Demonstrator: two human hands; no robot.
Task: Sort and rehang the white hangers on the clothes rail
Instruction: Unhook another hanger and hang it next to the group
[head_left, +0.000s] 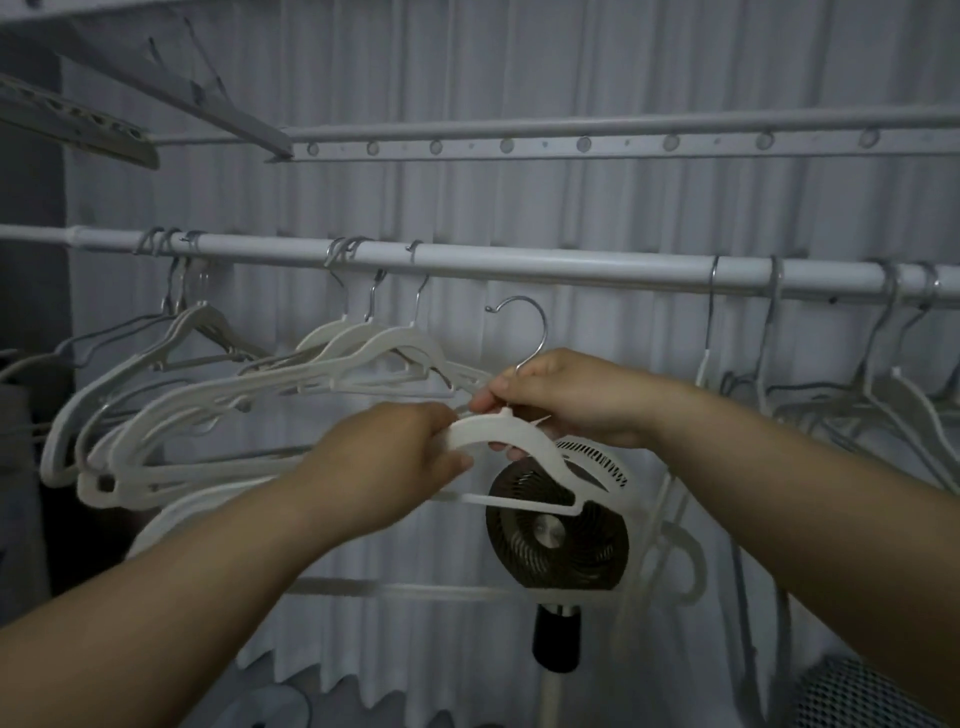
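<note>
While both hands meet at centre, left hand grips the white hanger by its shoulder; right hand pinches its neck under the steel hook. Hanger is off the clothes rail, which runs at its 12 o'clock. Hung hangers cluster at 9 and 3 o'clock. Fan behind at 6 o'clock; curtain beyond.

A home laundry corner — white clothes rail hung with hangers, pleated curtain behind, a fan.
</note>
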